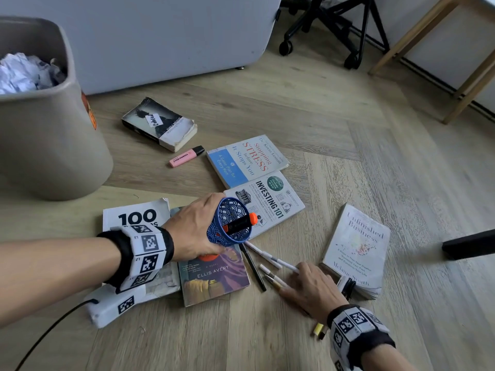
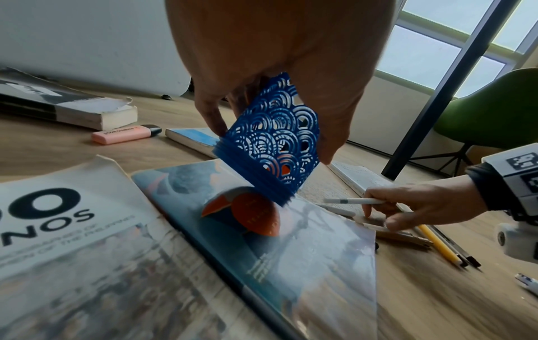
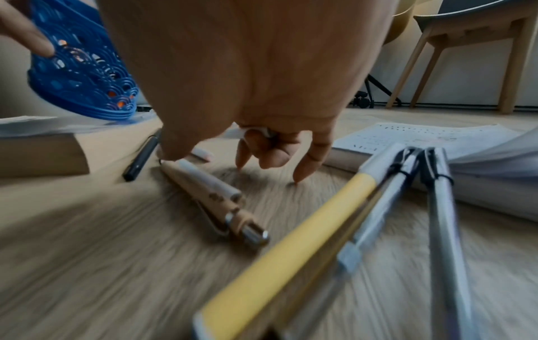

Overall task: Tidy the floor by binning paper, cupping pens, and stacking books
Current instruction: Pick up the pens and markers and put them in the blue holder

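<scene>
Here, left hand: grip curls round tilted blue lattice plastic cup.
Right hand: grip pinches slim white pen.
Floor: pale grained wood.

Both forearms are showing bare, with no sleeves. The left hand and the right hand are wearing no rings or gloves. Each wrist is carrying a black fabric band fitted with white blocks printed with black square fiducial markers. At lower left of the head view, a white camera housing is hanging under the left wrist, trailing a black cable.
</scene>
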A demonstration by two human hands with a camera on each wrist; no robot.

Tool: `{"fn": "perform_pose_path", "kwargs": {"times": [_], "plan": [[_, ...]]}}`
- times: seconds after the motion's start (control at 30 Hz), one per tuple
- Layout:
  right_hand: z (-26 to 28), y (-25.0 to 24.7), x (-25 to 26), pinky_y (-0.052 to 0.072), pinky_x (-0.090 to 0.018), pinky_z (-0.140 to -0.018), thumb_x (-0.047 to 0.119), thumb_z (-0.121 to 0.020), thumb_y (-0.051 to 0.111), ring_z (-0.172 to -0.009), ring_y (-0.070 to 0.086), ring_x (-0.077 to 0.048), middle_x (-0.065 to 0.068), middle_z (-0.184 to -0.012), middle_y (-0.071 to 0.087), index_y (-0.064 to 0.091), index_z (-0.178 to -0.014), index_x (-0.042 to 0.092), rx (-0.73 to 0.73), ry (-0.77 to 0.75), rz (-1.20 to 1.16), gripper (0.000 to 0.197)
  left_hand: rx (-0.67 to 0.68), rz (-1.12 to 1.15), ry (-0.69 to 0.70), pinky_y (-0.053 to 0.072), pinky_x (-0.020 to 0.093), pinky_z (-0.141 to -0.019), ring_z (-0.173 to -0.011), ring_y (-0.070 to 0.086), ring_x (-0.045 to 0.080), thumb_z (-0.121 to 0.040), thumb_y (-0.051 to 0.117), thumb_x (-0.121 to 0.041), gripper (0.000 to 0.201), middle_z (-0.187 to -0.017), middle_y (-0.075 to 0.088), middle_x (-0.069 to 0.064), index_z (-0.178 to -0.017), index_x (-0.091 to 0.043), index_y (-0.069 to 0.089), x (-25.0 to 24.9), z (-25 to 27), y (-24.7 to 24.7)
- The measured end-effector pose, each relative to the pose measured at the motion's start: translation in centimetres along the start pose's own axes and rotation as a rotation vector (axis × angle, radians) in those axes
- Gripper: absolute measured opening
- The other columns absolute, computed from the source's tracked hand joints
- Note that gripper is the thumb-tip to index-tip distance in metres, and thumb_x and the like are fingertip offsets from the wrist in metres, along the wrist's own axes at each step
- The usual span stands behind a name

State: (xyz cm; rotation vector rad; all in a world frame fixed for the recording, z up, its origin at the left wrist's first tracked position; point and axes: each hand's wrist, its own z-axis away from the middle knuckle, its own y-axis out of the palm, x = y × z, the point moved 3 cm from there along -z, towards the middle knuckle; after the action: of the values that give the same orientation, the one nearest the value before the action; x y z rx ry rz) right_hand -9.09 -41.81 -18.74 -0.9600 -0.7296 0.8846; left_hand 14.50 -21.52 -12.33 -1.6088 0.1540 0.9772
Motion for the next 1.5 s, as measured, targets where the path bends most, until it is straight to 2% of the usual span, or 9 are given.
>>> {"fn": "perform_pose_path", "kwargs": {"times": [0.27, 0.47, 0.6, 0.7, 0.8, 0.87, 1.03, 1.17, 1.5], "plan": [[-0.1, 0.8, 0.2, 0.030, -0.017, -0.056, 0.050, -0.095, 0.040, -0.069, 0.038, -0.013, 0.007, -0.080, 0.041, 0.034, -0.085, 0.022, 0.047, -0.149, -0.109, 0.030, 0.008, 0.002, 0.013, 0.043, 0.025, -0.094, -0.107, 0.052, 0.010, -0.058, 0.083, -0.047, 0.087, -0.117, 0.052, -0.007, -0.127, -0.025, 0.035, 0.3, 0.1, -0.1], [-2.9, -2.0, 1.7, 0.030, -0.022, -0.051, 0.030, -0.102, 0.035, -0.056, 0.033, -0.011, 0.005, -0.070, 0.041, 0.032, -0.083, 0.021, -0.216, -0.109, -0.297, 0.020, 0.017, 0.019, 0.000, 0.043, 0.028, -0.096, -0.109, 0.051, 0.010, -0.058, 0.083, -0.047, 0.088, -0.119, 0.052, -0.008, -0.127, -0.026, 0.033, 0.6, 0.2, -0.1], [-4.4, -0.8, 3.7, 0.041, -0.026, -0.055, 0.050, -0.093, 0.046, -0.062, 0.052, -0.016, 0.001, -0.082, 0.061, 0.036, -0.096, 0.022, -0.102, -0.136, -0.228, 0.030, 0.029, 0.033, -0.006, 0.044, 0.032, -0.098, -0.109, 0.051, 0.008, -0.057, 0.082, -0.049, 0.088, -0.118, 0.051, -0.010, -0.126, -0.028, 0.033, 0.9, 0.3, -0.2], [-4.7, 0.0, 3.7, 0.045, -0.034, -0.060, 0.062, -0.091, 0.025, -0.064, 0.050, -0.019, 0.000, -0.083, 0.060, 0.040, -0.100, 0.019, -0.062, -0.112, -0.027, 0.047, 0.029, 0.050, -0.014, 0.045, 0.035, -0.098, -0.110, 0.052, 0.007, -0.058, 0.082, -0.052, 0.088, -0.119, 0.050, -0.011, -0.127, -0.029, 0.032, 1.2, 0.5, -0.3], [-4.5, -0.9, 3.1, 0.038, -0.025, -0.056, 0.045, -0.099, 0.027, -0.061, 0.039, -0.014, 0.005, -0.081, 0.048, 0.034, -0.092, 0.020, -0.065, -0.115, -0.041, 0.027, 0.036, 0.049, -0.016, 0.046, 0.037, -0.097, -0.110, 0.052, 0.007, -0.058, 0.081, -0.055, 0.088, -0.119, 0.051, -0.012, -0.126, -0.029, 0.032, 1.4, 0.4, -0.4], [-3.9, -2.3, 3.0, 0.034, -0.021, -0.051, 0.036, -0.101, 0.032, -0.058, 0.032, -0.009, 0.008, -0.079, 0.039, 0.032, -0.088, 0.021, -0.105, -0.159, -0.123, 0.020, 0.043, 0.046, -0.020, 0.046, 0.037, -0.097, -0.110, 0.052, 0.008, -0.058, 0.080, -0.057, 0.087, -0.118, 0.051, -0.011, -0.126, -0.029, 0.033, 1.5, 0.2, -0.4], [-1.9, -7.3, 3.9, 0.036, -0.025, -0.047, 0.058, -0.092, 0.018, -0.051, 0.037, -0.008, 0.006, -0.066, 0.047, 0.037, -0.082, 0.016, -0.301, -0.220, -0.379, 0.047, 0.057, 0.018, -0.027, 0.046, 0.038, -0.095, -0.109, 0.052, 0.010, -0.057, 0.078, -0.057, 0.088, -0.118, 0.051, -0.009, -0.126, -0.029, 0.032, 1.2, -0.1, -0.3], [-0.9, -11.1, 6.2, 0.027, -0.021, -0.042, 0.031, -0.099, 0.037, -0.047, 0.034, -0.013, 0.005, -0.057, 0.037, 0.036, -0.079, 0.017, -0.498, -0.229, -0.562, 0.025, 0.079, -0.016, -0.030, 0.044, 0.038, -0.096, -0.109, 0.050, 0.011, -0.059, 0.080, -0.052, 0.088, -0.120, 0.049, -0.008, -0.128, -0.028, 0.031, 0.6, -0.3, -0.3], [-2.2, -12.0, 9.4, 0.035, -0.018, -0.050, 0.042, -0.091, 0.057, -0.052, 0.049, -0.005, 0.008, -0.067, 0.060, 0.065, -0.100, 0.020, -0.190, -0.367, -0.235, 0.025, 0.095, -0.068, -0.022, 0.046, 0.039, -0.095, -0.108, 0.052, 0.015, -0.058, 0.080, -0.047, 0.087, -0.119, 0.049, -0.004, -0.128, -0.026, 0.033, 0.3, -0.3, -0.2]]}}
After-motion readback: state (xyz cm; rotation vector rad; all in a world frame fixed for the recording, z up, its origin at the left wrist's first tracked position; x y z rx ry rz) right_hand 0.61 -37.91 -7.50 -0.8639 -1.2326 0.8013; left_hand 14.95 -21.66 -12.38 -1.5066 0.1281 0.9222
